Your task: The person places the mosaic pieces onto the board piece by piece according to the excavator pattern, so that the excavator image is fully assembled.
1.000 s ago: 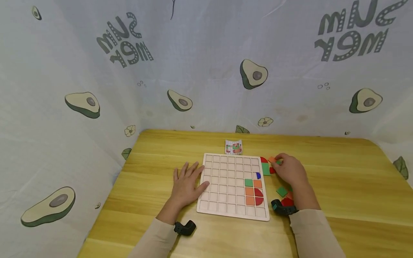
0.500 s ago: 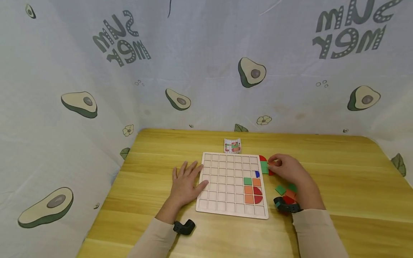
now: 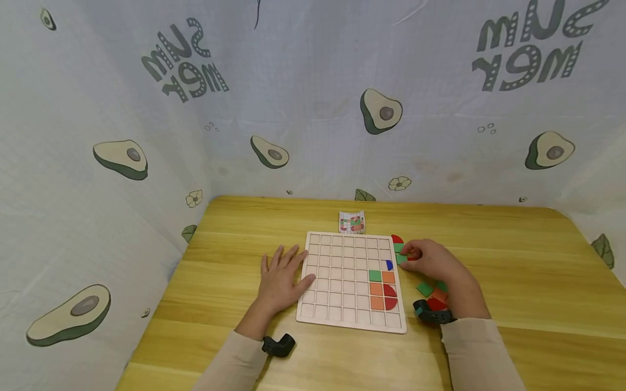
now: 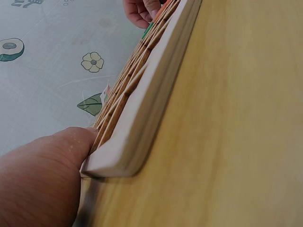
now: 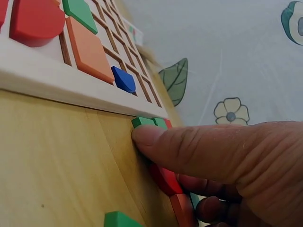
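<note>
A pale wooden grid board (image 3: 332,282) lies on the table. Along its right side sit green, orange and red tiles, plus a small blue piece (image 3: 389,265). My left hand (image 3: 282,279) rests at the board's left edge, fingers spread, thumb over the rim; its thumb (image 4: 52,165) shows against the board's corner in the left wrist view. Just off the right edge, my right hand (image 3: 435,263) pinches a green square tile (image 3: 402,259) between thumb and index finger. A second green square (image 3: 399,248) and a red rounded piece (image 3: 398,239) lie directly behind it.
Loose green, orange and red pieces (image 3: 424,289) lie beside the right wrist. Behind the board stands a small printed card (image 3: 352,222) with a coloured grid pattern. A white curtain with avocado prints (image 3: 313,108) hangs past the table's far edge.
My right hand has shifted from an orange tile leftward and nearer, to the green square beside the board. The left hand stays at the board's left edge.
</note>
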`<action>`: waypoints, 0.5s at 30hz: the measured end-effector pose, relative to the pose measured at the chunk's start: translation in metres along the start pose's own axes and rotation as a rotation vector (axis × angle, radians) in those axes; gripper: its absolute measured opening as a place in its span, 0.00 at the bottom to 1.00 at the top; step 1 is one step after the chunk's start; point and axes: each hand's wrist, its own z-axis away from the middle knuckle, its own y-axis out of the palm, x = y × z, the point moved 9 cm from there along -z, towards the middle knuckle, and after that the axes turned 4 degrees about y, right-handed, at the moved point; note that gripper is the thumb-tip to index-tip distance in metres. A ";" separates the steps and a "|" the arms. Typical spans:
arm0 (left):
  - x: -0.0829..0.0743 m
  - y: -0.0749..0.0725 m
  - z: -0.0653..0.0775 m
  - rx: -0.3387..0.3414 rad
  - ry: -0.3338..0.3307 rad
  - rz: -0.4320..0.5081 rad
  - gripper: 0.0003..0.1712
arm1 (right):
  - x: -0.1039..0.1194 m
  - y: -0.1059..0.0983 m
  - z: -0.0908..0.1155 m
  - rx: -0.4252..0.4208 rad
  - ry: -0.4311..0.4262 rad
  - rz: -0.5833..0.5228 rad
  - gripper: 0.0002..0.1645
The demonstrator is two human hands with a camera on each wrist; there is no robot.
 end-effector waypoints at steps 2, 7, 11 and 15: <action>0.000 0.000 0.000 0.001 -0.003 0.004 0.37 | 0.001 -0.001 0.001 0.004 -0.007 0.012 0.16; 0.000 0.000 0.001 0.002 -0.003 0.003 0.37 | -0.004 -0.005 0.003 -0.020 0.032 0.030 0.18; -0.001 0.000 0.001 0.001 0.001 0.000 0.37 | -0.006 -0.009 0.005 -0.048 0.044 0.055 0.19; -0.001 0.000 0.001 0.002 0.003 -0.002 0.37 | -0.001 -0.011 0.006 -0.072 0.013 0.076 0.16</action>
